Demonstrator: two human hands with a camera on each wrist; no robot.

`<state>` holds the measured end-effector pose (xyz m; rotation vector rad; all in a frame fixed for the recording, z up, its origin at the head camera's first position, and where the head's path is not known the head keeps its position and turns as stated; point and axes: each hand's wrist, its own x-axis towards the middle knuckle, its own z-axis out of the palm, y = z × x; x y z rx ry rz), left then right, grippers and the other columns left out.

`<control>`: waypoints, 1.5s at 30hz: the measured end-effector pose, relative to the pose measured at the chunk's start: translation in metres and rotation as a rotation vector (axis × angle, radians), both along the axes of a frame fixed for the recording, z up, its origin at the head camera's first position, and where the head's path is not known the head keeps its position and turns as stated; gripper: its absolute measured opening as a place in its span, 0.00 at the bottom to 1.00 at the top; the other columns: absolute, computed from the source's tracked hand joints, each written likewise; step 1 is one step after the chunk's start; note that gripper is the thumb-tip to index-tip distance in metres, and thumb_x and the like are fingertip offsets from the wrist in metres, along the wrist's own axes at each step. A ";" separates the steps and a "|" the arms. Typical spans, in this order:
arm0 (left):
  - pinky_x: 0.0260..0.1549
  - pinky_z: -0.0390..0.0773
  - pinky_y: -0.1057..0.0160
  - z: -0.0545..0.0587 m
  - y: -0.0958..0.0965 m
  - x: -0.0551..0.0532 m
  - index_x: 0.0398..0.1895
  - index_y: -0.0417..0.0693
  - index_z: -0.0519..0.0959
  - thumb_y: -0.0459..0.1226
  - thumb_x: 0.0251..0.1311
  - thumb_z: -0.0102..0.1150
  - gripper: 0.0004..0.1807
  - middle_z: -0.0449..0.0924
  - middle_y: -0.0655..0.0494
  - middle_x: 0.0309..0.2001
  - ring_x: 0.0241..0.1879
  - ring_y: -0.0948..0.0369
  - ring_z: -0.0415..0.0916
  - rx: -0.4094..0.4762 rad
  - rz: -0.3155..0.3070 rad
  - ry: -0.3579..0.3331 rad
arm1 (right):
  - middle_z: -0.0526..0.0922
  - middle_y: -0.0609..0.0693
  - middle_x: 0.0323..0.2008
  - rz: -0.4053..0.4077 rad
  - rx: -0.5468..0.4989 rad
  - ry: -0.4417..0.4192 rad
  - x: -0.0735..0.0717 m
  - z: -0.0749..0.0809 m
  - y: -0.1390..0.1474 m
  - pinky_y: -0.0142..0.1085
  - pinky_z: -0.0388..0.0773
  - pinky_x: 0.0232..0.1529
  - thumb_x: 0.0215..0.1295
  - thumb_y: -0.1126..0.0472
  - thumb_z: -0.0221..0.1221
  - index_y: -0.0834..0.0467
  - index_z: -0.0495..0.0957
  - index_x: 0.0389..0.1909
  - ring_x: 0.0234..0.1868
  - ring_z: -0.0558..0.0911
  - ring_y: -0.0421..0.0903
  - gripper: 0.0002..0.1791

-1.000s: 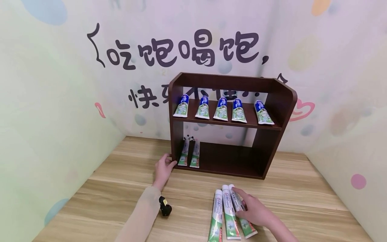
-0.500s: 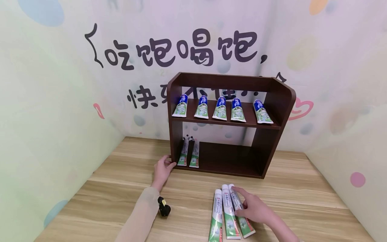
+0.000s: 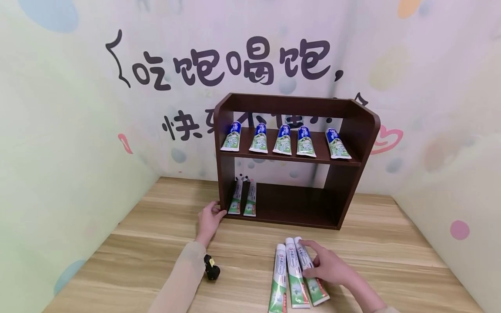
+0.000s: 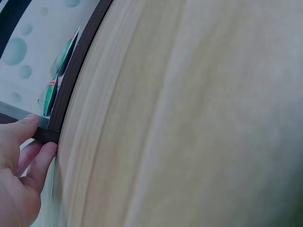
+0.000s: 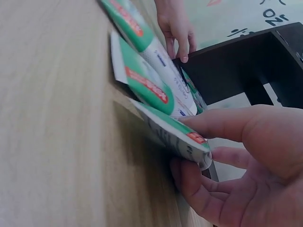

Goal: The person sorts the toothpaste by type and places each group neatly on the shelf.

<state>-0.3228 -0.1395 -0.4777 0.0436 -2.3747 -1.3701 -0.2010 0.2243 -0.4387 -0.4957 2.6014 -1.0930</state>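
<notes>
My left hand (image 3: 209, 222) grips the lower left corner of a dark brown two-tier shelf (image 3: 297, 205); in the left wrist view the thumb lies on one side of its panel (image 4: 71, 87), fingers on the other. In front of the shelf, three green-and-white toothpaste tubes lie side by side on the table. My right hand (image 3: 330, 268) holds the rightmost toothpaste tube (image 3: 318, 292) between thumb and fingers. Its flat end is tilted up from the table in the right wrist view (image 5: 173, 137). The middle tube (image 3: 296, 278) and left tube (image 3: 278, 278) lie beside it.
Several blue-and-green toothpaste tubes (image 3: 282, 141) lean in a row on the upper tier. Two green-and-white tubes (image 3: 250, 202) stand at the lower tier's left. A small black object (image 3: 212, 268) sits by the left sleeve. A printed wall (image 3: 176, 152) rises behind.
The head view has drifted slightly, so everything appears a little further left. Both hands keep the same places on the shelf and the tube.
</notes>
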 end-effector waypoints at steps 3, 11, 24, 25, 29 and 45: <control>0.37 0.83 0.52 0.000 0.000 0.000 0.54 0.36 0.79 0.33 0.58 0.68 0.20 0.85 0.37 0.36 0.35 0.48 0.85 -0.005 0.003 0.000 | 0.82 0.52 0.25 0.019 -0.064 -0.048 -0.003 0.001 0.004 0.32 0.74 0.28 0.57 0.58 0.69 0.60 0.57 0.74 0.28 0.79 0.43 0.46; 0.38 0.84 0.51 0.000 -0.001 0.000 0.54 0.35 0.79 0.34 0.58 0.67 0.21 0.85 0.36 0.37 0.36 0.47 0.85 -0.006 0.002 -0.006 | 0.83 0.58 0.41 -0.038 -0.342 -0.203 -0.013 0.014 0.007 0.38 0.83 0.34 0.66 0.57 0.62 0.61 0.56 0.74 0.37 0.82 0.46 0.39; 0.38 0.83 0.51 -0.001 -0.003 0.002 0.55 0.35 0.78 0.34 0.59 0.67 0.22 0.86 0.36 0.37 0.37 0.47 0.85 -0.011 -0.003 -0.011 | 0.68 0.67 0.65 -0.149 -0.535 -0.164 -0.033 0.043 -0.015 0.35 0.83 0.39 0.69 0.56 0.59 0.49 0.61 0.74 0.45 0.78 0.46 0.34; 0.38 0.83 0.51 0.000 -0.003 0.002 0.56 0.35 0.78 0.34 0.59 0.67 0.22 0.86 0.36 0.37 0.37 0.47 0.85 -0.013 -0.003 -0.013 | 0.68 0.67 0.65 -0.144 -0.536 -0.163 -0.035 0.045 -0.016 0.35 0.83 0.39 0.69 0.56 0.59 0.49 0.61 0.74 0.45 0.78 0.47 0.34; 0.39 0.83 0.50 0.003 -0.002 0.004 0.56 0.34 0.78 0.34 0.59 0.66 0.22 0.85 0.36 0.38 0.37 0.46 0.85 -0.013 -0.004 -0.021 | 0.67 0.68 0.64 -0.101 -0.537 -0.147 -0.041 0.050 -0.018 0.35 0.83 0.41 0.69 0.59 0.59 0.49 0.59 0.75 0.48 0.77 0.48 0.35; 0.39 0.84 0.53 0.004 -0.001 0.002 0.58 0.34 0.77 0.35 0.59 0.66 0.24 0.85 0.36 0.40 0.36 0.48 0.85 -0.011 0.001 -0.055 | 0.71 0.69 0.59 -0.012 -0.542 -0.040 -0.077 0.055 -0.037 0.37 0.83 0.46 0.66 0.67 0.59 0.47 0.56 0.75 0.48 0.80 0.48 0.40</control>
